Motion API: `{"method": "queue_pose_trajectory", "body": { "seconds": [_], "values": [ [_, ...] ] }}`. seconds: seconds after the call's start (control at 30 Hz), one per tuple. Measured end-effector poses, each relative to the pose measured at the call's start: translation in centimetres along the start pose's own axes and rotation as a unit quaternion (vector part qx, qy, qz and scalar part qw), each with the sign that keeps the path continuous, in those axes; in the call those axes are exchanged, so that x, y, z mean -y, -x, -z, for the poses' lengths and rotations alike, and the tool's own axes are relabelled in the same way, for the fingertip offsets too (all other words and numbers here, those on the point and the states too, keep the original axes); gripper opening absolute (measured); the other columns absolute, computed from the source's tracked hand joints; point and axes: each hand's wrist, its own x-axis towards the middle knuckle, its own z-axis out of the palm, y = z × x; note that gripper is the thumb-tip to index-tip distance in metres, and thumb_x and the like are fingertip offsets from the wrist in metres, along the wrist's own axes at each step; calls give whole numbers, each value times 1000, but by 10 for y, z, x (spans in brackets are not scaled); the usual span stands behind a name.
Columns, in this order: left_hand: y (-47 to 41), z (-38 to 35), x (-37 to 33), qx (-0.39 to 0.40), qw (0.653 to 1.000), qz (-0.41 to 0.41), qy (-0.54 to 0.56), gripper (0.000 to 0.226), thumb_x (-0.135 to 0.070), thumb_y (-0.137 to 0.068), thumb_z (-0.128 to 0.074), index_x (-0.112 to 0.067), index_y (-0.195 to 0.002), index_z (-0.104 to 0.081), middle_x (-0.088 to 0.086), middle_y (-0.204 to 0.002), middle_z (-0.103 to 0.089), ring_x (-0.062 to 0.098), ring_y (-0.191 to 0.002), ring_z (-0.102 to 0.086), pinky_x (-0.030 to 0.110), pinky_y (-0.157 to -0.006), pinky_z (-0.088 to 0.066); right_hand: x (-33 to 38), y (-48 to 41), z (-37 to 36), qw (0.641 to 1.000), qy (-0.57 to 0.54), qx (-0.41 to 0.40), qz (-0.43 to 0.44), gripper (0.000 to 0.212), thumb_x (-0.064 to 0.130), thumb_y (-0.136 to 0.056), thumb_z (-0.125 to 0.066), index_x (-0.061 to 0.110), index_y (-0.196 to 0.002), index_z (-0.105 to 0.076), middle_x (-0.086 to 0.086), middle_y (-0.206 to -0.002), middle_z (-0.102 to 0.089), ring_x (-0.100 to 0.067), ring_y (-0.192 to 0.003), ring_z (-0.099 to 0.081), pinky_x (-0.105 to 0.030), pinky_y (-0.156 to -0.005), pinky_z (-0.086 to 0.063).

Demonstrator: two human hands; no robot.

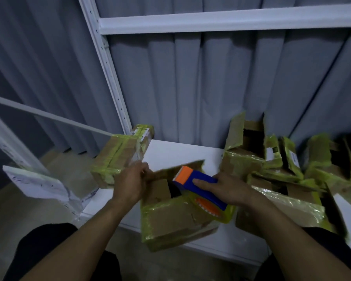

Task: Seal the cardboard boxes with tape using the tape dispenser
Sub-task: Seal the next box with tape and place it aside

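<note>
Cardboard flaps stay open on the box [176,216] under our grip. Our left hand [130,183] pinches a flap; our right hand [225,189] clasps the tape dispenser [199,189] above it. Next, we judge: close flaps, then tape.

"Dim and bluish, isn't it?"
"Yes. The light is flat with no hard shadows, just a faint sheen on the yellow-green tape [288,207]."
"Sharp?"
"Soft overall, and the cardboard flap [166,173] is motion-smeared. Wide-angle distortion slants the white shelf upright [107,63], and the bottom corners go nearly black."
</note>
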Motion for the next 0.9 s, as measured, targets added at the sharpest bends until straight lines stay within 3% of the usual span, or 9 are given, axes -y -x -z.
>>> {"method": "queue_pose_trajectory", "body": {
  "seconds": [0.17, 0.23, 0.33, 0.37, 0.47, 0.57, 0.73, 0.8, 0.9],
  "values": [
    [38, -19, 9, 116, 993, -16, 5, 8, -38, -87, -66, -35, -80, -66, -18, -90, -60, 5, -82, -59, 30, -72, -52, 3, 2, 3, 1000, -16, 18, 18, 66, 79, -82, -57, 15, -86, -70, 4, -73, -73, -6, -57, -66, -18, -57, -47],
    [40, -15, 13, 151, 987, -19, 53, 36, -54, -97, -47, -30, -81, -69, -14, -93, -63, 4, -87, -60, 32, -79, -51, 3, 4, 3, 1000, -22, 10, 20, 67, 79, -82, -56, 14, -87, -72, 4, -74, -74, -8, -60, -68, -19, -58, -48],
    [48, -10, 16, 193, 981, -19, 20, 42, -66, -90, -53, -39, -120, -66, -20, -142, -45, 11, -139, -36, 37, -116, -30, 4, 1, 5, 999, -30, -8, 12, 71, 80, -80, -59, 12, -93, -74, 1, -81, -76, -15, -72, -73, -26, -65, -53],
    [53, -11, 18, 217, 976, -10, 20, 59, -69, -83, -61, -39, -133, -57, -25, -147, -33, 10, -144, -26, 29, -118, -21, 5, 0, 5, 999, -30, -11, 12, 69, 79, -80, -60, 13, -92, -74, 1, -82, -76, -16, -73, -73, -27, -66, -54],
    [61, -21, 22, 265, 959, 25, 99, 88, -71, -78, -62, -29, -151, -39, -30, -148, -23, 7, -143, -31, -5, -97, -18, 18, -4, 4, 998, -35, -26, 34, 62, 77, -81, -62, 17, -80, -72, 4, -73, -72, -15, -66, -69, -26, -61, -48],
    [57, -26, 24, 293, 954, -19, 67, 75, -68, -89, -51, -34, -153, -32, -26, -160, -4, 11, -151, -7, 18, -114, -19, 33, -13, 2, 996, -68, -30, 57, 66, 76, -84, -61, 11, -85, -76, -1, -76, -75, -19, -68, -71, -27, -64, -48],
    [56, -19, 23, 319, 946, -36, -42, 67, -68, -96, -34, -39, -155, -23, -16, -154, 24, 19, -147, 24, 40, -121, -17, 49, -33, -9, 996, 50, 1, 69, 70, 72, -91, -55, 5, -89, -73, -9, -82, -73, -16, -64, -64, -23, -58, -43],
    [62, -18, 20, 269, 959, -38, -81, 67, -71, -95, -28, -41, -155, -19, -14, -160, 16, 21, -151, 12, 41, -118, -29, 52, -41, -11, 996, 69, -3, 60, 65, 72, -92, -52, 10, -84, -69, -5, -79, -70, -16, -65, -64, -24, -59, -43],
    [71, -17, 16, 219, 975, 32, -35, 78, -77, -90, -31, -38, -156, -15, -13, -161, -24, 17, -140, -39, 34, -105, -45, 54, -49, -10, 995, 89, 19, 49, 65, 72, -93, -51, 10, -88, -69, -5, -82, -71, -18, -68, -65, -26, -61, -44]
  ]
}}
